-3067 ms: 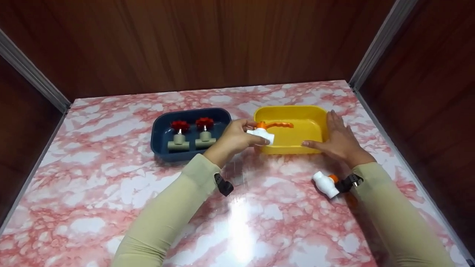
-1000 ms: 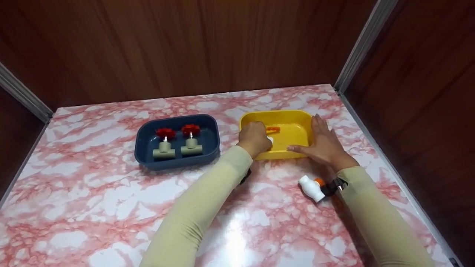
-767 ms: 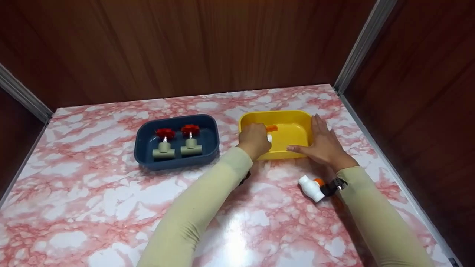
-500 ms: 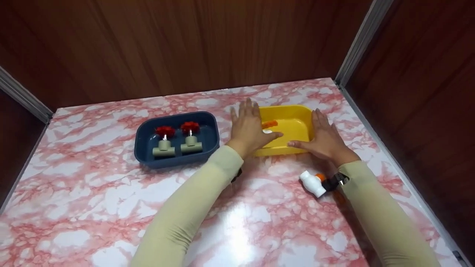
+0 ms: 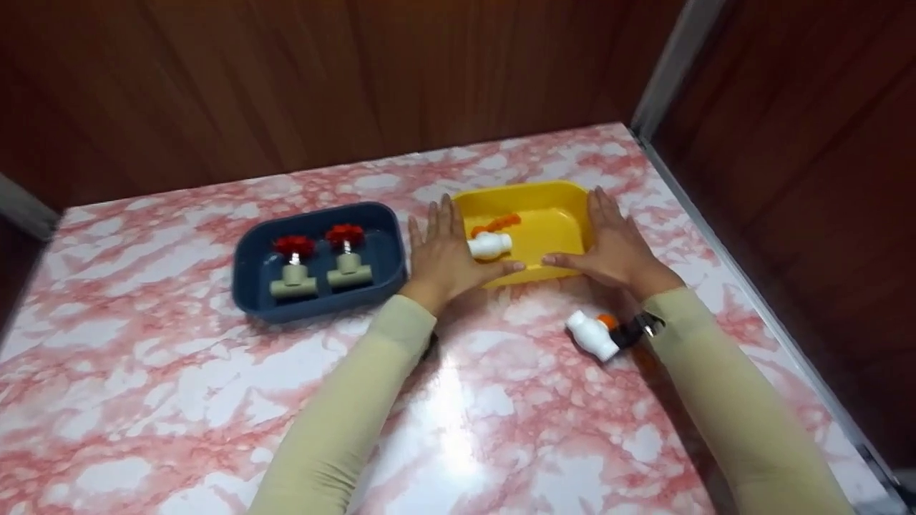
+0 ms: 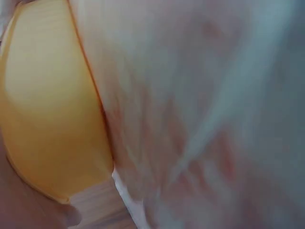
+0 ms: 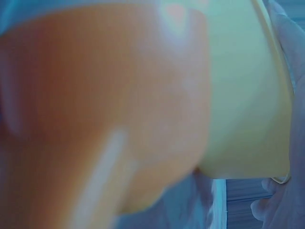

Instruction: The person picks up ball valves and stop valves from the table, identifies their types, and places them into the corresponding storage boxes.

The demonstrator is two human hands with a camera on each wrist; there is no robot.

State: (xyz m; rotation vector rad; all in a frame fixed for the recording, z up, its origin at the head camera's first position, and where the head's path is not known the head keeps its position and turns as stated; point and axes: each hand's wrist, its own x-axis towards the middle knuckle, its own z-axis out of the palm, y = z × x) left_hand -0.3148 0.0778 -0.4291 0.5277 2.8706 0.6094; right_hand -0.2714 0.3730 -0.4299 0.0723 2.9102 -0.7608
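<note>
In the head view, a yellow tray stands between my two hands. My left hand lies along its left side, fingers straight, thumb stretched over the front rim. On the opposite side, my right hand rests with straight fingers, its thumb at the front rim. Inside the tray, near my left hand, lies a white ball valve with an orange lever. A second white ball valve is on the table by my right wrist. Its blurred orange lever apparently fills much of the right wrist view.
Left of the yellow tray stands a dark blue tray. It holds two beige valves, one left and one right, topped with red handwheels. Brown panels enclose the back and sides of the marbled table.
My left hand has put its ball valve down in the yellow tray, let go and moved to the tray's left side. My right hand has stayed at the right side. The head view has shifted.
</note>
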